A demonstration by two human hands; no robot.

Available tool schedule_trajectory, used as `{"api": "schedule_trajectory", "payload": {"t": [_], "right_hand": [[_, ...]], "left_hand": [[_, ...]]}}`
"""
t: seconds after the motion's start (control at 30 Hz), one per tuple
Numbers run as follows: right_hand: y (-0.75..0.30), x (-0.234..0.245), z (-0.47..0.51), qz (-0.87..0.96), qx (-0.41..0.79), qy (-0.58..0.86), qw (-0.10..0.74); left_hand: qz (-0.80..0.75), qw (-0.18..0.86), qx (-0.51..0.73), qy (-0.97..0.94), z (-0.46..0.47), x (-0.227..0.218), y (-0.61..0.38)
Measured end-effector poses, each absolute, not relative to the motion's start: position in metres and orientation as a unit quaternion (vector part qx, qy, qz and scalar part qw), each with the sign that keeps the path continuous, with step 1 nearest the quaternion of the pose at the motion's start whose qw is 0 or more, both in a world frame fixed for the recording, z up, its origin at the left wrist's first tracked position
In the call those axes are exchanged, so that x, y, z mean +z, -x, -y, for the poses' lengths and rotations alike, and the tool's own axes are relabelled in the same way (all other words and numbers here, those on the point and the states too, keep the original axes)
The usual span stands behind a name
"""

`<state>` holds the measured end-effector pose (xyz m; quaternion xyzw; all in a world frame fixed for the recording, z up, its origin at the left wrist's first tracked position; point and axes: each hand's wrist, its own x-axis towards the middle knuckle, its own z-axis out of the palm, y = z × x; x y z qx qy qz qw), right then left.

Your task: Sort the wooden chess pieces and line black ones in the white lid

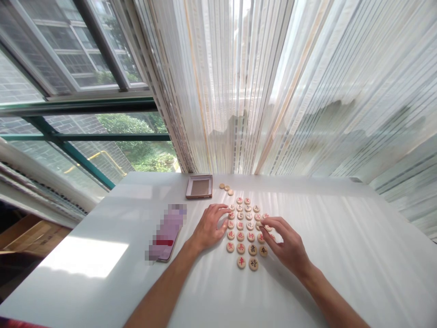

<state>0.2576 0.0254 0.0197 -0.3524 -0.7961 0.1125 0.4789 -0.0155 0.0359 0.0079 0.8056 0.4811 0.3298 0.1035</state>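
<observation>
1. Xiangqi pieces (246, 228), round pale wooden discs marked with red or dark characters, lie face up in short rows on the white bench (341, 255). They sit around its middle, somewhat toward the far edge.
2. The left hand (209, 228) lies palm down at the left side of the rows. Its fingers are spread and loose, not clamped, and the fingertips touch the discs along that edge.
3. The right hand (288, 246) comes in from the right with thumb and forefinger pinched together on a right-edge piece (260, 224). Whether that disc is lifted off the surface cannot be told.
4. Three plain discs (226, 188) lie just beyond the rows and apart from them, with no characters showing.
5. A shallow brown box tray (199, 187) rests just left of those three, near the far edge of the bench.
6. A phone (166, 237), blurred over, lies left of the left hand and close to the forearm.
7. Sheer striped curtains (273, 91) hang behind the bench, and a window (85, 68) with green railings shows on the left.
</observation>
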Motion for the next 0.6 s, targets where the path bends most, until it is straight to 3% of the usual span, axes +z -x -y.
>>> {"api": "schedule_trajectory", "payload": {"t": [0.27, 0.6], "right_hand": [[-0.258, 0.021, -0.025, 0.792, 0.106, 0.364, 0.479], [-0.256, 0.021, -0.025, 0.790, 0.110, 0.366, 0.479]], "left_hand": [[-0.458, 0.165, 0.282, -0.827, -0.023, 0.020, 0.034], [-0.474, 0.168, 0.260, -0.824, -0.021, 0.021, 0.031]]}}
